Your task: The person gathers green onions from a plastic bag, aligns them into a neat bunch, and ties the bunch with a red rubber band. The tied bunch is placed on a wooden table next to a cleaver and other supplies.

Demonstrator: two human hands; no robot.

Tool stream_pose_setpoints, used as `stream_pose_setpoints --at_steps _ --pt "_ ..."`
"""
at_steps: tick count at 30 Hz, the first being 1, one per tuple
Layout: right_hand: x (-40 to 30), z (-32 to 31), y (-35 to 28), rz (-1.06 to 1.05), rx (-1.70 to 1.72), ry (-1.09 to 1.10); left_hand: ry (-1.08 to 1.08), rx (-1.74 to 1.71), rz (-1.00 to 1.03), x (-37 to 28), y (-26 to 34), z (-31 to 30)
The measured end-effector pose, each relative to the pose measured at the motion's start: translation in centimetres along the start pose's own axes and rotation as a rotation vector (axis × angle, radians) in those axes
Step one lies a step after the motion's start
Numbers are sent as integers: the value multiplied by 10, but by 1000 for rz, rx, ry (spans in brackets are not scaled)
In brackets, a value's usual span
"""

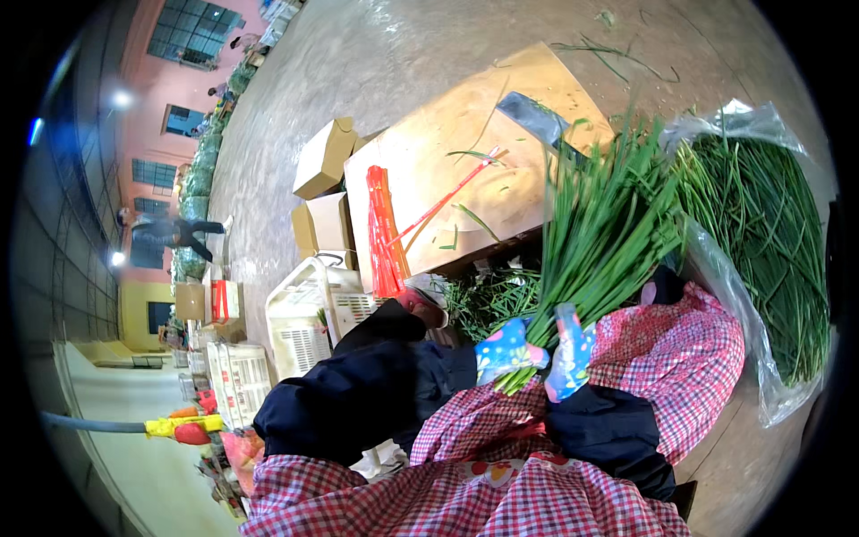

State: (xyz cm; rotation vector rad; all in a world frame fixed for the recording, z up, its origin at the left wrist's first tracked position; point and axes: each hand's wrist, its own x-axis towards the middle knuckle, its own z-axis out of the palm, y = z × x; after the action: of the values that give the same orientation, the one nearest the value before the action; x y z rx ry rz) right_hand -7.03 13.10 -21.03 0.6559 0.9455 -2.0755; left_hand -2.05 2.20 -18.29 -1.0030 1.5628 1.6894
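A thick bunch of long, flat green leaves, apparently garlic chives [597, 228], slants up and right from my lap. My left hand [509, 352], in a blue patterned glove, is closed around its pale stalk ends. From the other side, my right hand [570, 356] in a matching glove presses against the stalks; its exact grip is partly hidden. To the right, a clear plastic sheet [718, 258] lies around a large pile of the same leaves [758, 248]. Beyond the bunch is a wooden board [429, 154] bearing red printed strips [382, 228] and a flat shiny grey object [533, 119].
Loose leaf trimmings [493, 295] lie below the board's near edge. Cardboard boxes [329, 158] and a white plastic crate [298, 329] stand left of it. Scattered leaves [611, 57] lie on the concrete floor. Far left, a person [168, 233] is near wrapped green bundles [201, 174].
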Motion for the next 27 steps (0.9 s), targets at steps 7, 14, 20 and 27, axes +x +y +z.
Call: stream_pose_setpoints --at_steps 7,14,20,27 --pt "-10 7 53 -214 -615 -406 -111 -929 321 -28 -109 -7" --pt "2 -22 108 -280 -1154 -732 102 -937 292 -56 -138 15" --pt "-28 -20 92 322 -343 -51 -92 -609 405 -22 -183 6" --pt "-12 -42 89 92 -533 -552 -166 -379 297 -44 -157 -29"
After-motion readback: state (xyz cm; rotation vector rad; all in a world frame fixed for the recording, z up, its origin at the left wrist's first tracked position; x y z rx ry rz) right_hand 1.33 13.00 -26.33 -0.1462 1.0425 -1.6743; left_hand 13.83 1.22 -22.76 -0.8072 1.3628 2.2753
